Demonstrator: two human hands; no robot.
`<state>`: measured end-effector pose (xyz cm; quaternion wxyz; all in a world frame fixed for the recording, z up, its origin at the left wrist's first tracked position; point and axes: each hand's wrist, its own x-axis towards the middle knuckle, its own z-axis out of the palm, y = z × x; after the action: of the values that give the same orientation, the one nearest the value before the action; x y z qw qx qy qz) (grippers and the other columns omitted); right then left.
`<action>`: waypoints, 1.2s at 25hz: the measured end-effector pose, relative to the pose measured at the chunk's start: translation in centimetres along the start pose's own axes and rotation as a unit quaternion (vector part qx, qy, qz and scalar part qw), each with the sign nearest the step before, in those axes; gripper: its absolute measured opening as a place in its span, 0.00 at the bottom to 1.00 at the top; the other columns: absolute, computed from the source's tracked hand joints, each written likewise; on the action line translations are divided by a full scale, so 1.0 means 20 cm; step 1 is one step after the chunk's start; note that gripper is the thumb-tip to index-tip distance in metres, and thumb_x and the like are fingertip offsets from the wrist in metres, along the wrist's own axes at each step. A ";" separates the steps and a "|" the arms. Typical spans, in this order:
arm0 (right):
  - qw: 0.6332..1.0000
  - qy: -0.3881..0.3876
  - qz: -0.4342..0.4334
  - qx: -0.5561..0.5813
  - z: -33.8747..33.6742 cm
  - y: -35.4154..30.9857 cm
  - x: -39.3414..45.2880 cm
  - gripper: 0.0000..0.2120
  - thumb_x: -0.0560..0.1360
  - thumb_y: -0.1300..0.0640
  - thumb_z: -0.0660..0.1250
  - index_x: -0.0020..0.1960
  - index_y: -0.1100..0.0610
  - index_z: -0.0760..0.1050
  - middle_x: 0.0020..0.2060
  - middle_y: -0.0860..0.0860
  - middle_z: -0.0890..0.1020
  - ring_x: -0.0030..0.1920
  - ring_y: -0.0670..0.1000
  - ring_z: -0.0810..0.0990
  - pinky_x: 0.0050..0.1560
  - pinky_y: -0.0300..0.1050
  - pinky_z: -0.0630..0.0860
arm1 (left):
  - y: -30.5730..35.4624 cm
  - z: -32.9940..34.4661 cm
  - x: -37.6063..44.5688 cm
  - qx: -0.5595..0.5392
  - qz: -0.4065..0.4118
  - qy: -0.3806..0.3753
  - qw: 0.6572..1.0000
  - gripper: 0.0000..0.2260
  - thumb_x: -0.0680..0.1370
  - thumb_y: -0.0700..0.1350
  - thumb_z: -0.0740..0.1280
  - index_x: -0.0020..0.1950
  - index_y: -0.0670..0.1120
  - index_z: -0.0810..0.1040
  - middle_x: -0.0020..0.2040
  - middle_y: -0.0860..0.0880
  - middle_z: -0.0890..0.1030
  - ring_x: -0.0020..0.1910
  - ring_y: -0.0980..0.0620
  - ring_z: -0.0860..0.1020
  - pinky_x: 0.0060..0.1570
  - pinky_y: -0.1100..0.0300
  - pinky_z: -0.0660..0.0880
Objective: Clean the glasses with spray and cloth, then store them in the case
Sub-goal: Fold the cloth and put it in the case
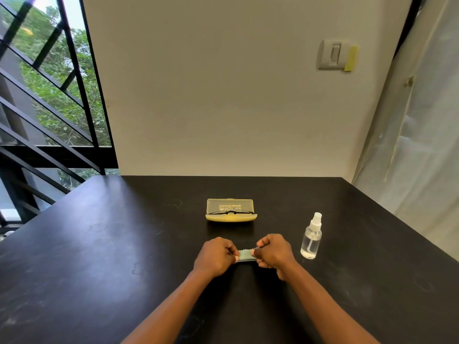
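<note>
— Glasses (231, 213) were seen lying in the open yellow case (231, 217), near the middle of the black table (99, 244), well beyond both hands. How were they judged to handle?

— They were judged light and fragile, with thin dark rims and slippery lenses. A hold at the bridge or the temples was thought best, so that the lenses would be left unsmeared. Whether the arms were folded could not be told.

— And the cloth?

— A small pale cloth (246, 255) was held just above the table, stretched between the hands. It was judged soft and limp, easily bunched.

— How were the hands set?

— The left hand (215, 256) was curled, with the cloth's left edge pinched between thumb and fingers. The right hand (273, 254) was curled likewise, and the right edge was pinched there. Nothing else was touched by either.

— Where was the spray kept?

— A clear spray bottle (311, 238) was stood upright just right of the right hand, untouched. It was judged light, smooth and easily tipped.
</note>
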<state>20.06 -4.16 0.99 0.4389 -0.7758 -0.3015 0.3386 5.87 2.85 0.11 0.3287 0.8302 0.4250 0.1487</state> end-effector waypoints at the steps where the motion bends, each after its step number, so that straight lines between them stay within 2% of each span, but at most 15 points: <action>1: 1.000 0.006 0.000 -0.004 0.00 0.00 0.00 0.08 0.70 0.66 0.71 0.42 0.57 0.72 0.39 0.57 0.80 0.31 0.48 0.78 0.26 0.36 0.75 | 0.00 0.00 0.00 0.000 0.000 0.000 1.000 0.06 0.74 0.42 0.68 0.49 0.49 0.80 0.51 0.49 0.81 0.49 0.55 0.77 0.53 0.58 0.75; 5: 1.000 0.012 -0.002 -0.023 0.00 0.01 0.01 0.08 0.72 0.65 0.70 0.39 0.56 0.72 0.39 0.56 0.79 0.30 0.48 0.77 0.28 0.38 0.77 | -0.02 0.00 0.02 -0.015 -0.004 -0.012 1.000 0.05 0.74 0.44 0.68 0.49 0.49 0.80 0.52 0.50 0.81 0.46 0.58 0.75 0.50 0.62 0.74; 7: 0.999 0.007 -0.005 -0.031 0.00 0.00 0.01 0.07 0.72 0.65 0.69 0.39 0.56 0.73 0.39 0.56 0.80 0.30 0.48 0.78 0.28 0.37 0.76 | -0.02 0.00 0.03 -0.031 -0.033 0.014 0.999 0.02 0.75 0.47 0.68 0.45 0.51 0.77 0.50 0.50 0.80 0.44 0.58 0.75 0.48 0.61 0.74; 8: 0.999 0.005 -0.005 -0.033 0.00 0.01 0.01 0.07 0.72 0.65 0.69 0.39 0.56 0.73 0.39 0.56 0.80 0.30 0.48 0.78 0.28 0.37 0.75 | -0.02 0.01 0.04 -0.020 -0.057 0.034 0.998 0.05 0.74 0.50 0.68 0.42 0.51 0.74 0.48 0.49 0.80 0.44 0.56 0.76 0.49 0.59 0.75; 11: 0.999 0.004 -0.008 -0.035 0.00 0.01 0.01 0.07 0.73 0.64 0.68 0.41 0.56 0.73 0.41 0.56 0.79 0.31 0.48 0.78 0.28 0.37 0.75 | -0.01 0.03 0.06 0.092 -0.133 0.046 0.986 0.15 0.71 0.59 0.68 0.43 0.49 0.71 0.55 0.46 0.74 0.54 0.47 0.73 0.52 0.53 0.73; 14: 0.999 0.002 -0.009 -0.045 0.01 0.01 0.01 0.06 0.73 0.64 0.68 0.40 0.55 0.73 0.42 0.57 0.80 0.31 0.48 0.78 0.28 0.37 0.76 | 0.03 0.04 0.08 0.103 -0.173 0.001 0.980 0.19 0.69 0.58 0.71 0.50 0.49 0.68 0.62 0.44 0.67 0.59 0.44 0.68 0.55 0.52 0.69; 16: 0.998 0.001 -0.010 -0.055 0.01 0.01 0.01 0.06 0.73 0.64 0.67 0.40 0.56 0.73 0.43 0.57 0.80 0.31 0.47 0.78 0.28 0.37 0.76 | 0.05 0.04 0.10 0.072 -0.184 -0.012 0.980 0.19 0.69 0.54 0.71 0.54 0.48 0.69 0.62 0.44 0.68 0.59 0.45 0.68 0.54 0.53 0.69; 18: 0.998 -0.001 -0.011 -0.062 0.01 0.00 0.01 0.07 0.73 0.64 0.67 0.39 0.56 0.73 0.42 0.57 0.80 0.30 0.47 0.78 0.29 0.37 0.77 | 0.07 0.04 0.11 -0.006 -0.177 0.000 0.984 0.15 0.70 0.50 0.71 0.49 0.47 0.70 0.54 0.45 0.73 0.53 0.48 0.72 0.50 0.57 0.72; 20: 0.998 -0.011 -0.012 -0.068 0.00 0.00 0.01 0.07 0.73 0.64 0.67 0.38 0.55 0.74 0.40 0.56 0.80 0.30 0.47 0.77 0.28 0.37 0.77 | 0.08 0.03 0.10 -0.146 -0.172 0.004 0.974 0.08 0.71 0.45 0.70 0.44 0.46 0.72 0.44 0.46 0.76 0.40 0.53 0.74 0.36 0.61 0.73; 21: 0.997 -0.022 -0.011 -0.067 0.00 0.00 0.01 0.07 0.73 0.64 0.67 0.39 0.55 0.74 0.39 0.55 0.80 0.29 0.47 0.77 0.27 0.37 0.76 | 0.09 0.02 0.10 -0.210 -0.172 -0.002 0.962 0.06 0.72 0.42 0.70 0.42 0.45 0.73 0.42 0.46 0.77 0.35 0.55 0.75 0.31 0.63 0.72; 23: 0.997 -0.052 -0.002 -0.051 0.00 -0.02 0.01 0.04 0.73 0.63 0.67 0.41 0.56 0.75 0.40 0.56 0.80 0.28 0.46 0.75 0.26 0.37 0.75 | 0.13 -0.03 0.09 -0.285 -0.172 -0.004 0.943 0.04 0.72 0.39 0.69 0.41 0.44 0.73 0.44 0.44 0.80 0.36 0.54 0.79 0.29 0.66 0.73; 26: 0.995 -0.093 0.020 0.011 0.01 -0.07 0.02 0.02 0.75 0.62 0.65 0.45 0.57 0.75 0.41 0.57 0.81 0.29 0.46 0.74 0.28 0.38 0.74 | 0.17 -0.10 0.09 -0.313 -0.152 0.016 0.938 0.05 0.73 0.38 0.68 0.40 0.44 0.73 0.45 0.43 0.81 0.41 0.51 0.82 0.32 0.64 0.77; 30: 0.983 -0.120 0.047 0.129 0.05 -0.13 0.05 0.07 0.76 0.54 0.65 0.46 0.58 0.75 0.40 0.55 0.80 0.40 0.50 0.77 0.37 0.42 0.75 | 0.17 -0.18 0.12 -0.303 -0.134 0.041 0.942 0.05 0.73 0.36 0.67 0.39 0.42 0.73 0.46 0.40 0.82 0.42 0.48 0.82 0.34 0.63 0.78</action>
<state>19.45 -1.74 2.52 0.4799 -0.6796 -0.2688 0.4855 7.44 4.88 5.00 0.5643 0.6195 0.4804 0.2589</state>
